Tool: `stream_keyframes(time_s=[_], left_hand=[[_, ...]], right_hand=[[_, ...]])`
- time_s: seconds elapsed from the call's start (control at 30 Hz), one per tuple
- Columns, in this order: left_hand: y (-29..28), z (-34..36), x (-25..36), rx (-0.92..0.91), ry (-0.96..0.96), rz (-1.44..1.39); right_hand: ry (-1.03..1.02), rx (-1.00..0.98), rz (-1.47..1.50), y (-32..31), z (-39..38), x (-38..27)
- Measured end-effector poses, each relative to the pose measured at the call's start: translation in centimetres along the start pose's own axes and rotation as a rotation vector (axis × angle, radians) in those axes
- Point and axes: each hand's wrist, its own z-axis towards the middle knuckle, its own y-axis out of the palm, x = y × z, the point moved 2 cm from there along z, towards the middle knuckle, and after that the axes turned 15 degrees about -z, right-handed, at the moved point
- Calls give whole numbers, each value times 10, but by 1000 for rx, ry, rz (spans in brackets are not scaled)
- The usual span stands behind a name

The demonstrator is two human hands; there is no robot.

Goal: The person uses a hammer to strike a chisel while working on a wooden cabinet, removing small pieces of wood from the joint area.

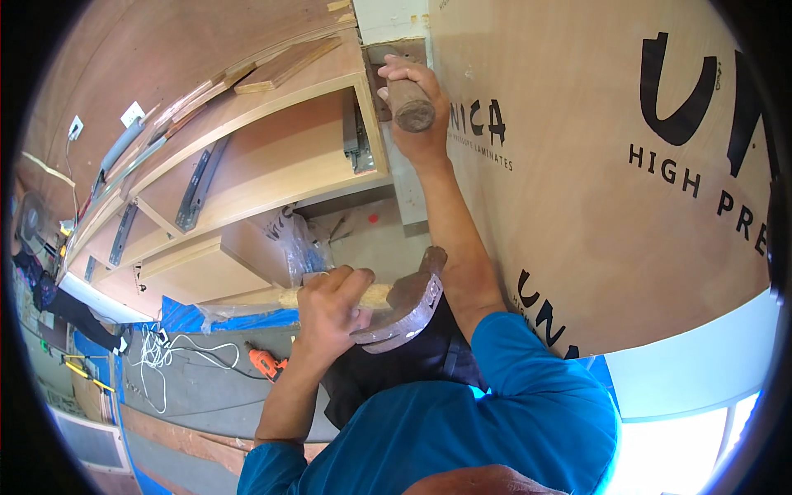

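Note:
My left hand (330, 313) is closed round a claw hammer (404, 318), close up under its worn metal head. The hammer's pale wooden handle points left, and its head lies in front of my body, apart from the other tool. Farther out, my right hand (422, 140) grips a chisel-like tool (412, 111) by its thick, round wooden handle. The handle's worn butt faces me, while its working end is hidden behind my fingers. That hand is at the narrow recess (375, 59) between the wooden cabinet (280, 157) and the large printed panel (594, 206).
Black drawer runners (198, 186) line the open cabinet, with wood strips (289, 62) on its top. Clear plastic wrap (297, 239) lies below. On the floor are an orange power tool (266, 361) and a tangled white cable (157, 355). The panel stands close by my right arm.

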Motion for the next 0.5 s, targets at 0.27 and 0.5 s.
stream_keyframes(time_s=[0.27, 0.5], left_hand=[[1, -1, -3, 5, 14, 8], [-1, 2, -5, 25, 36, 4]], right_hand=[[9, -21, 11, 0, 1, 2], [59, -44, -6, 4, 7, -3]])
